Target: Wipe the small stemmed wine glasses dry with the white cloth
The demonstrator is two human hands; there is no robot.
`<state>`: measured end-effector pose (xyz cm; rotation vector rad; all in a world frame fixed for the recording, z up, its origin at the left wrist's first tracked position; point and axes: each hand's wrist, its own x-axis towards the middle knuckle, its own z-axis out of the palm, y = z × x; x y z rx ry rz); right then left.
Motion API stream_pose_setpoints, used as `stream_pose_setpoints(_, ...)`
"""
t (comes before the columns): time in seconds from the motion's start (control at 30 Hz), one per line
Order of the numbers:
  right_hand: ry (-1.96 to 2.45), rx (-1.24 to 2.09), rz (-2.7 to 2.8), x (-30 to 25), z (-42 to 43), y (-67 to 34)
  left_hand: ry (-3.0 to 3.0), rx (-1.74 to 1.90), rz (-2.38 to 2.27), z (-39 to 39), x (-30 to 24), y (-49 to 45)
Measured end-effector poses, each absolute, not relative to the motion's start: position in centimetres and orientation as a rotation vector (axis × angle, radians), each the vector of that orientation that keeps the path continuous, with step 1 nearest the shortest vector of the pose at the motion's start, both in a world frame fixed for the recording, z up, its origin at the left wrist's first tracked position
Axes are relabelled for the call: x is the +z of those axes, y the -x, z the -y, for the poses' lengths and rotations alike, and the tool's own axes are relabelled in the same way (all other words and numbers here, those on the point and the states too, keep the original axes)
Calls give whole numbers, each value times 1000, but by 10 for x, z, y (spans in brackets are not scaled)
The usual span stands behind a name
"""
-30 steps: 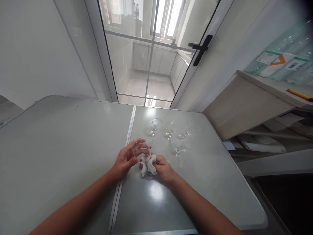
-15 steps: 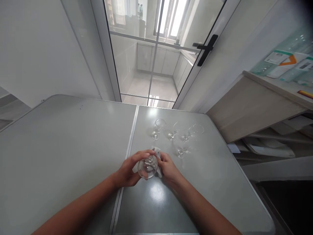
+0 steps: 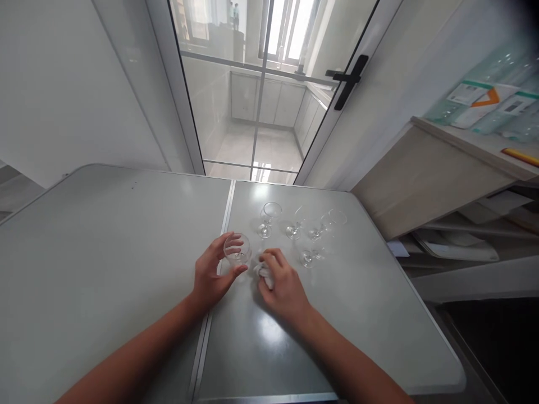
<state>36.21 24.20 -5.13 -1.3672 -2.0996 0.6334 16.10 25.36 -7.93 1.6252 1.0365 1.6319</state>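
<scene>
My left hand [image 3: 214,270] is curved round the bowl of a clear stemmed glass [image 3: 237,250], thumb at the near side and fingers behind. The glass's mouth faces up toward me; its foot is mostly hidden. To its right, my right hand [image 3: 283,280] is closed on a crumpled white cloth [image 3: 264,271], apart from the glass. Beyond my hands several more clear stemmed glasses stand on the table, among them one [image 3: 269,216] at the back left and one [image 3: 309,257] nearest my right hand.
The grey-green table [image 3: 138,269] has a metal seam [image 3: 228,207] down its middle. A glazed door [image 3: 263,101] with a black handle [image 3: 351,81] stands behind it. At the right a wooden shelf [image 3: 421,163] carries wrapped bottles [image 3: 484,104].
The cloth has come out of the glass and is now bunched in my right hand. My left hand and the glass have moved away, up and to the left.
</scene>
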Motion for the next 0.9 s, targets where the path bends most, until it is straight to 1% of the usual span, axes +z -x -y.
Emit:
stream_pose_setpoints(0.1,1423,600,2448,-48,-235,-359,-1612,1537,-1074,-258,-82,-163)
stream_pose_setpoints(0.23,1460,548,2624,-46,-232,-355,-1630,1397,-987,-259,-88,-167)
stream_pose_setpoints(0.4,1551,500,2622,-45,-231,-353,-1738,1311,-940,-258,-88,-169)
stream_pose_setpoints(0.57,1930,316,2528,-50,-234,-360,-1744,1381,-1094,-261,-87,-166)
stream_pose_setpoints(0.67,2094,270,2481,-53,-238,-365,-1772,1361,-1123,-261,-88,-165)
stream_pose_setpoints(0.9,2113,325,2483,-48,-236,-367,-1838,1302,-1170,-261,-90,-165)
